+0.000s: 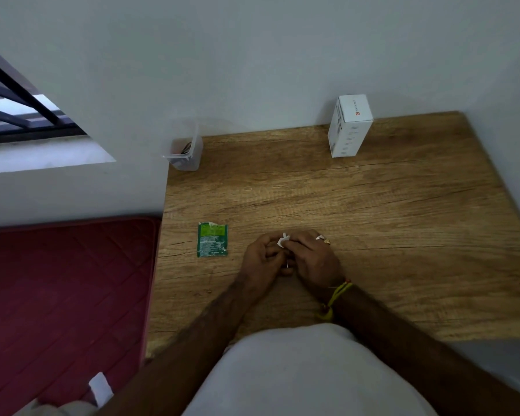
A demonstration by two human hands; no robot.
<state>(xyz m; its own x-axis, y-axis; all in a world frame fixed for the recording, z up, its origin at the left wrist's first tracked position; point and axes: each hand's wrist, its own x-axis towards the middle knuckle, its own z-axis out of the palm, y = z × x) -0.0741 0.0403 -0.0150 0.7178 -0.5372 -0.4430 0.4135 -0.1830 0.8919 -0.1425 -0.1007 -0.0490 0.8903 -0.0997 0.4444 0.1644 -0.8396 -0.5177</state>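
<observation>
Both pinching small white crumpled paper scrap (283, 240): my left hand (263, 257), right hand (314, 257); best pulling gently, fingertips close together.

Two hands meet over the brown wooden table (403, 205). The left hand (261, 256) and the right hand (312, 259) both pinch a small white scrap of paper (283, 240) between them. From the hands, a flat green packet (212, 240) with a torn top lies near at nine o'clock. A clear plastic tub (185, 151) sits far off at eleven o'clock. A tall white cardboard box (350, 127) stands far off at one o'clock.
</observation>
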